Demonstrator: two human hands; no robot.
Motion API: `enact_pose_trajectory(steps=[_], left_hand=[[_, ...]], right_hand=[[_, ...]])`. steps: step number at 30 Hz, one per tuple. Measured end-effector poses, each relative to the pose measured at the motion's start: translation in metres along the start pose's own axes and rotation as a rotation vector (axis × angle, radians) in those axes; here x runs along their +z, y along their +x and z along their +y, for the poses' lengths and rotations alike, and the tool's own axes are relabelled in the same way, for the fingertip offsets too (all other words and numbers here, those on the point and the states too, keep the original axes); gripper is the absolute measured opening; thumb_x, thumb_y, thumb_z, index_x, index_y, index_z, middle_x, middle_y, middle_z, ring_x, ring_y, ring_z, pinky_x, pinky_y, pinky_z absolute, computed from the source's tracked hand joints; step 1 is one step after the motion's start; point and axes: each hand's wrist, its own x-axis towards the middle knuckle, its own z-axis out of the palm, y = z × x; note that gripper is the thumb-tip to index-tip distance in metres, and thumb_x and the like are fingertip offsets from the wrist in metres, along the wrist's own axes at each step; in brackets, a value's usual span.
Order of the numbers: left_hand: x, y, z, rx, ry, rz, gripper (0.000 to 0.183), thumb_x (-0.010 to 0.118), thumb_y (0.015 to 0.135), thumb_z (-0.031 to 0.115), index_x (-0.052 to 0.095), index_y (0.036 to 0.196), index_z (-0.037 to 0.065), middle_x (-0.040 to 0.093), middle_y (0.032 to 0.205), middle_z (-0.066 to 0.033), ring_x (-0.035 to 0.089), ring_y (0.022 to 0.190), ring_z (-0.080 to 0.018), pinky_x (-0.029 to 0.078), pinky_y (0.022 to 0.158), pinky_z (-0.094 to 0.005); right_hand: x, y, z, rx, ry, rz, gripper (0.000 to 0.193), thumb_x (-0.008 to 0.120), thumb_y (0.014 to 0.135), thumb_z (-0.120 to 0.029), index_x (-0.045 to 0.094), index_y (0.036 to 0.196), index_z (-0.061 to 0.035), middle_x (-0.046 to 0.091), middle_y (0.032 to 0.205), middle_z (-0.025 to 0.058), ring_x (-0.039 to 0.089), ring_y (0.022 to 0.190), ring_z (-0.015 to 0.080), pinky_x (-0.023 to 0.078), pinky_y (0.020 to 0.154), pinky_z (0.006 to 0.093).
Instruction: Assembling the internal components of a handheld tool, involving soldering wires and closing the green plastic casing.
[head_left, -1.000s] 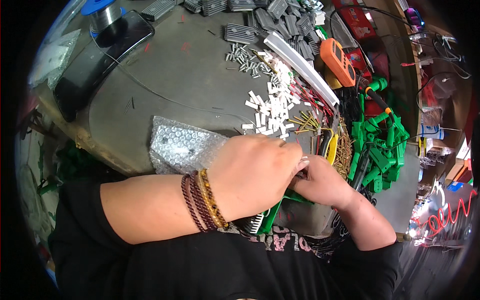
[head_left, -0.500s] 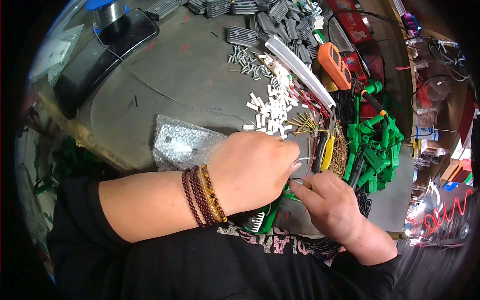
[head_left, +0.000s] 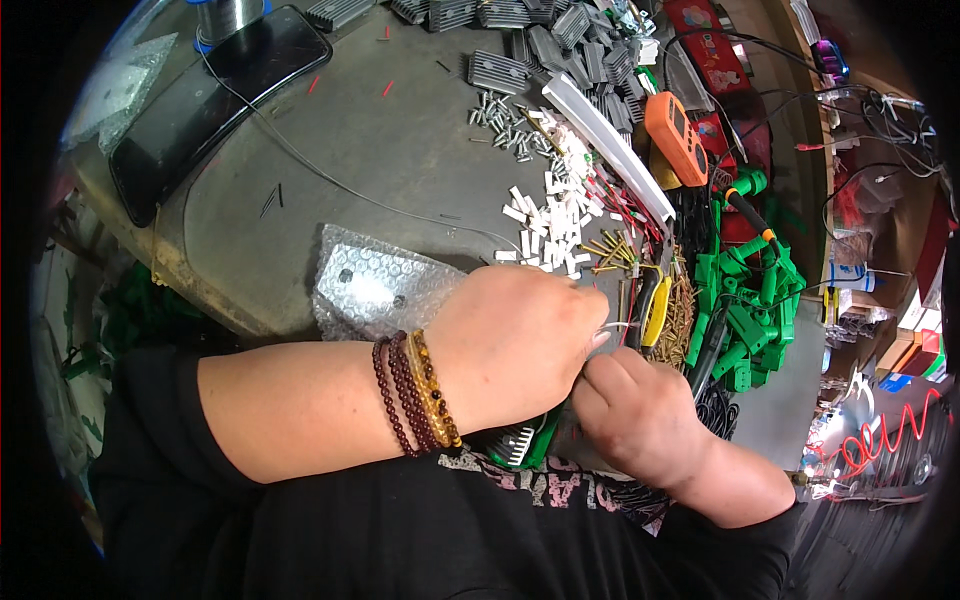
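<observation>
My left hand [head_left: 525,345] is closed, its back toward me and several bead bracelets around the wrist. A short length of thin pale wire [head_left: 620,325] sticks out by its thumb tip. Just to the right, my right hand [head_left: 640,415] is closed too, its fingertips curled in against the left hand; what they grip is hidden. Below the left hand, close to my shirt, part of a green plastic housing [head_left: 541,440] shows with a black finned piece [head_left: 508,444] in it. The left hand covers the rest of it.
A bubble-wrap packet [head_left: 375,290] lies beside my left hand. Beyond are white sleeves [head_left: 540,225], screws [head_left: 505,125], finned grey blocks [head_left: 498,72] and an orange meter [head_left: 676,140]. Yellow-handled pliers [head_left: 656,310] and green housings [head_left: 745,315] lie right; a solder spool [head_left: 228,20] stands far left.
My right hand has turned and drawn in against the left, covering the wire and green edge that showed between them. The left hand has barely moved; the whole view has shifted slightly.
</observation>
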Motion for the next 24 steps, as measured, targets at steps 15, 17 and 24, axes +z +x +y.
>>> enact_pose_trajectory(steps=[15, 17, 24], left_hand=[[-0.001, -0.003, 0.001, 0.042, 0.014, -0.001, 0.015, 0.066, 0.087, 0.02, 0.058, 0.081, 0.008, 0.059, 0.068, -0.0111, 0.062, 0.07, -0.0338, 0.047, 0.062, -0.047], [0.0, 0.0, 0.002, 0.073, 0.011, 0.001, 0.016, 0.066, 0.087, 0.02, 0.058, 0.081, 0.008, 0.059, 0.067, -0.0105, 0.061, 0.07, -0.0334, 0.047, 0.062, -0.0467], [0.002, -0.002, 0.0, 0.086, 0.025, 0.024, 0.015, 0.068, 0.087, 0.018, 0.057, 0.083, 0.007, 0.06, 0.067, -0.0102, 0.061, 0.07, -0.0326, 0.047, 0.062, -0.0455]], right_hand=[[0.019, 0.003, 0.031, 0.423, 0.743, -0.069, 0.026, 0.077, 0.078, -0.021, 0.066, 0.087, 0.0009, 0.066, 0.08, 0.0145, 0.066, 0.075, 0.0318, 0.053, 0.069, 0.0407], [0.03, -0.004, 0.037, 0.699, 0.909, -0.085, 0.034, 0.078, 0.081, -0.026, 0.066, 0.102, -0.0021, 0.068, 0.088, 0.0133, 0.068, 0.082, 0.0255, 0.053, 0.074, 0.0361], [0.027, 0.01, 0.038, 0.586, 1.005, -0.303, 0.048, 0.075, 0.083, -0.029, 0.061, 0.119, -0.0013, 0.07, 0.101, 0.016, 0.069, 0.095, 0.0288, 0.052, 0.086, 0.037]])
